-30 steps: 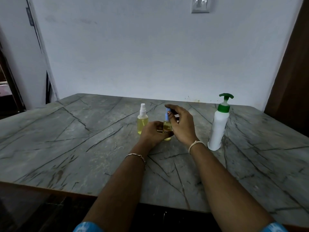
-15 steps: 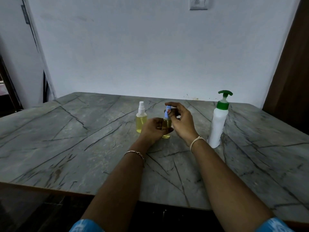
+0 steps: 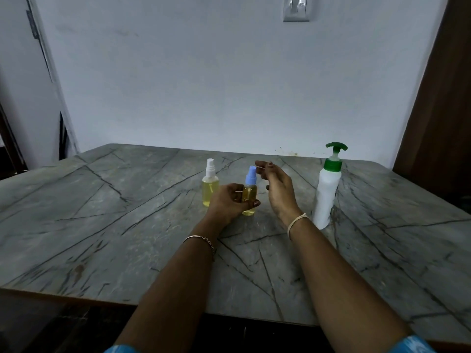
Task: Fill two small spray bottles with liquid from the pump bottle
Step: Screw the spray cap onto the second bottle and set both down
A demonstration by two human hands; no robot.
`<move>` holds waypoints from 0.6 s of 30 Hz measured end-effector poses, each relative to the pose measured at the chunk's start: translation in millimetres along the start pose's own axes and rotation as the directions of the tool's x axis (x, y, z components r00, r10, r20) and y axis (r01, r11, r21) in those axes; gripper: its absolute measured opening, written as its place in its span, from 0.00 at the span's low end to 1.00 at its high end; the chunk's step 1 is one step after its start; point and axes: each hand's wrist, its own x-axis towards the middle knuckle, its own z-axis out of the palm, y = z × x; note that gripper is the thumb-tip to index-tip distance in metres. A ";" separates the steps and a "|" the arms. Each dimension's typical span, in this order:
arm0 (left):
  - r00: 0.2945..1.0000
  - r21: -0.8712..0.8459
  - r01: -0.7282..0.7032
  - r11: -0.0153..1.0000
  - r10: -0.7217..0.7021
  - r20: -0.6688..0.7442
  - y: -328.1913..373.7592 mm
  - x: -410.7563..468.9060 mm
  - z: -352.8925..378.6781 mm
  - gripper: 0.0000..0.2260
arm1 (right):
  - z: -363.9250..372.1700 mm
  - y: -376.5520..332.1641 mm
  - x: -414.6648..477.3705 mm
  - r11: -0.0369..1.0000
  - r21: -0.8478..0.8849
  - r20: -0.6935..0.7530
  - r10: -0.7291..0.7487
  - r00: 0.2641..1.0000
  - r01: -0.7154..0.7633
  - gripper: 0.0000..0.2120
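Yellow-filled blue-topped spray (image 3: 249,195), left of the pump bottle (image 3: 327,192), is gripped by the left hand (image 3: 229,203); right hand (image 3: 279,189) curls beside it, hold unclear. Capping looks done; next, release it upright.

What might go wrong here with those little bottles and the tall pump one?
1. The pump bottle is tall and slim and stands near the right hand; a careless sweep may topple it.
2. The white-topped spray bottle stands just beside the left hand, so a nudge may tip it.
3. The left hand grips the blue-topped spray bottle; if its top is loose, which I cannot tell, liquid may leak.
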 end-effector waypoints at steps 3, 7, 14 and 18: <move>1.000 0.004 0.004 1.000 -0.004 0.008 -0.1 -0.2 -0.5 0.29 | 0.3 -1.4 0.1 0.999 0.032 0.005 0.015 1.000 -0.015 0.17; 1.000 0.026 -0.019 0.999 0.018 0.021 -1.6 0.2 -0.9 0.27 | 0.7 -0.2 -0.1 0.998 0.065 -0.079 -0.015 0.997 0.020 0.13; 1.000 0.016 -0.020 1.000 0.020 0.021 -1.6 1.5 0.4 0.26 | 5.5 -5.2 -4.8 0.995 0.092 0.024 0.044 0.999 -0.046 0.14; 0.999 0.022 -0.034 0.999 0.033 0.011 -1.4 1.7 1.9 0.25 | 6.8 -7.4 -5.8 0.993 0.111 0.013 0.036 0.999 -0.037 0.11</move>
